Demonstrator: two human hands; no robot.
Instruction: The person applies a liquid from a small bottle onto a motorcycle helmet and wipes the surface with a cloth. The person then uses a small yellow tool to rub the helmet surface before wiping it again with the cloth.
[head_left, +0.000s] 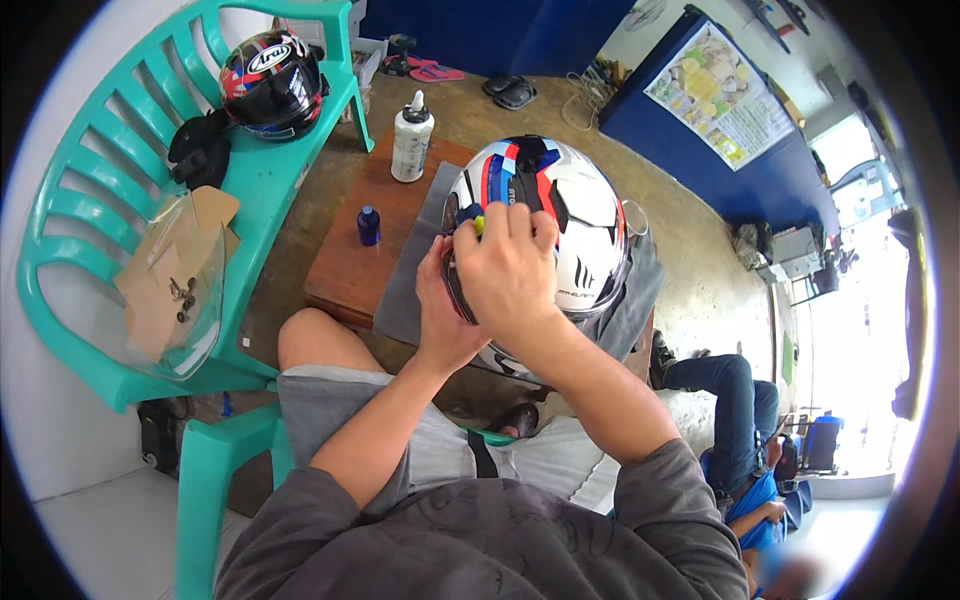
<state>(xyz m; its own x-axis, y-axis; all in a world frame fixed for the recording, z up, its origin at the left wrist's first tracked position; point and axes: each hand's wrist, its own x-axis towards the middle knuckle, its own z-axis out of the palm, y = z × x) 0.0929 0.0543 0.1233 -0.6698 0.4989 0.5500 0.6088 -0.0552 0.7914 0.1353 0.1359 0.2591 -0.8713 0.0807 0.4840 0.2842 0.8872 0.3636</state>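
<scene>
A white full-face helmet (592,215) with red, blue and black graphics rests on a grey cloth (404,285) over a low wooden table (340,255). My left hand (445,315) grips the helmet's left edge, around its face opening. Crossing over it, my right hand (508,265) has its fingers curled against the helmet's upper left side. A small yellow-green thing (479,225) peeks out by its fingers; most of it is hidden. To the left stand a small dark blue bottle (368,227) and a white squeeze bottle (412,145) with a pointed nozzle.
A green plastic bench (262,190) at left carries a dark, colourful helmet (272,88), a black pouch-like thing (200,150), and a clear visor (195,310) on cardboard with small dark parts. A person in jeans (720,385) sits at right. Pink slippers (437,73) lie on the floor.
</scene>
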